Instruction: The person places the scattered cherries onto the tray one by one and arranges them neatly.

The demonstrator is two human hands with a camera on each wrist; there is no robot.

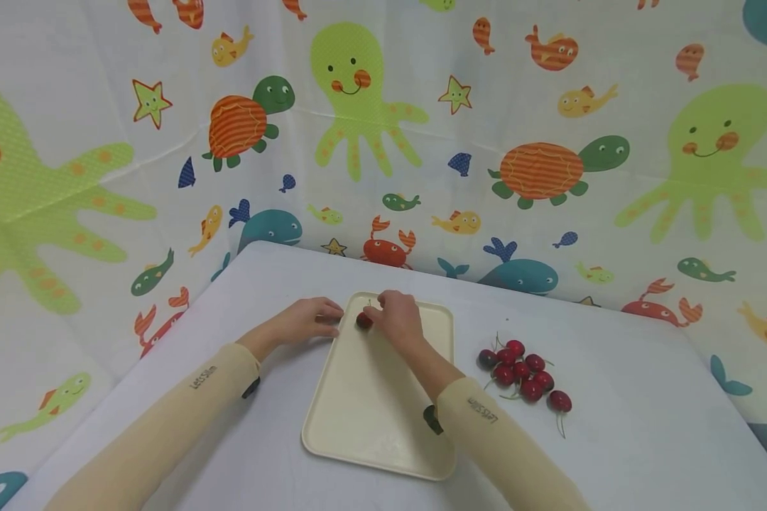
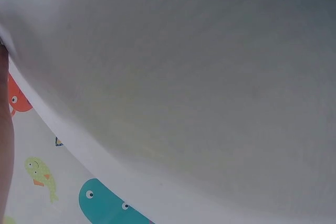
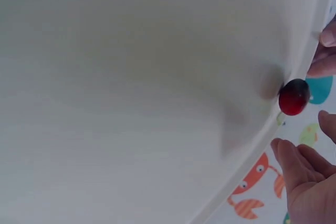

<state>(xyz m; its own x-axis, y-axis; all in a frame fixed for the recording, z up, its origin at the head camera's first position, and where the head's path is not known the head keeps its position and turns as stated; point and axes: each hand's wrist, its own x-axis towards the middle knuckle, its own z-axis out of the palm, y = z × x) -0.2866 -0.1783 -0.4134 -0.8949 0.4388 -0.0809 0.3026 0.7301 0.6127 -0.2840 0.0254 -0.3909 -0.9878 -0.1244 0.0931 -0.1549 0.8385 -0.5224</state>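
A single dark red cherry [image 1: 363,321] lies near the far left corner of a cream rectangular tray [image 1: 371,411], its stem pointing up. My right hand [image 1: 398,319] is over the tray's far end, just right of the cherry. In the right wrist view the thumb and fingers of that hand [image 3: 307,182] are spread, with a gap between them and the cherry [image 3: 294,97]. My left hand [image 1: 303,319] is at the tray's left edge, fingers loosely bent beside the rim and holding nothing. Only a sliver of it shows in the left wrist view.
Right of the tray, a cluster of several cherries with stems [image 1: 520,370] lies on the white tabletop [image 1: 626,426]. Behind the table hangs a curtain [image 1: 422,128] printed with sea animals. Beige sleeves [image 1: 185,411] cover both forearms.
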